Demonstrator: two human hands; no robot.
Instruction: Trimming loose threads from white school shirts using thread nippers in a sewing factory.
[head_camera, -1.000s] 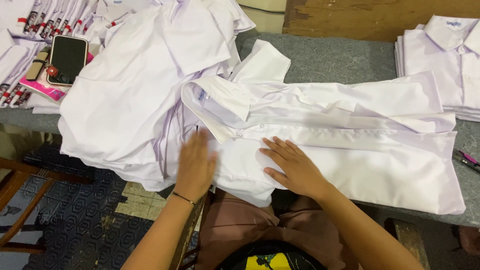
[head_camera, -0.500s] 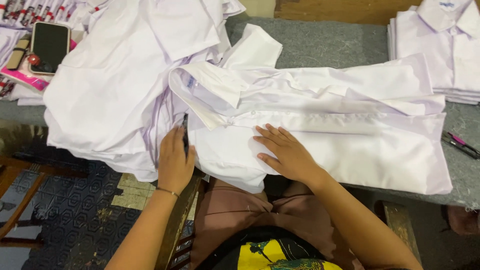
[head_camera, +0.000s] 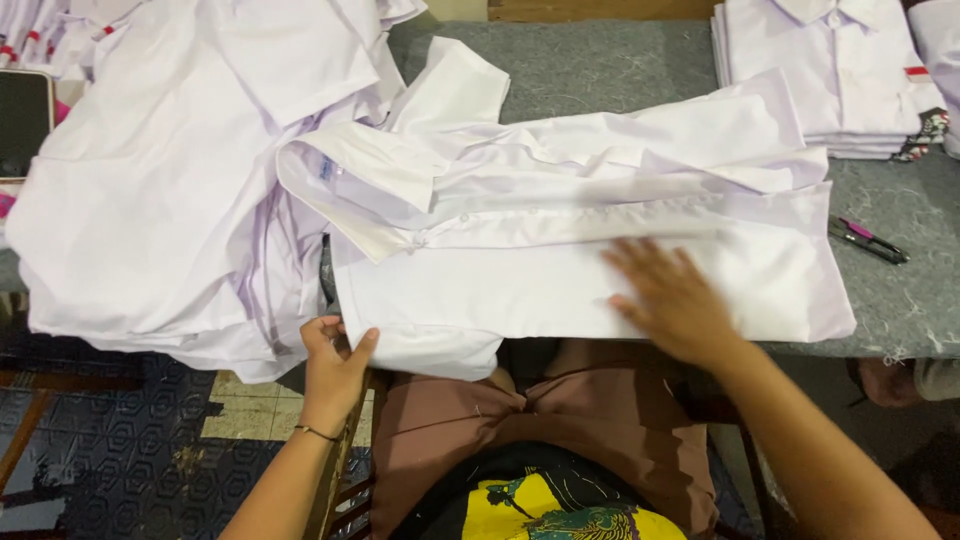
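A white collared shirt lies flat across the grey table, collar toward the left. My left hand pinches the shirt's near left corner at the table's front edge. My right hand lies flat, fingers spread, on the lower right part of the shirt front. Both hands touch only this shirt.
A loose heap of white shirts covers the table's left side. A folded stack of white shirts sits at the far right. Small snips with a pink handle lie right of the shirt. A dark phone rests at the far left.
My right hand has slid to the right along the shirt front. My left hand has moved from on top of the shirt to gripping its near left edge.
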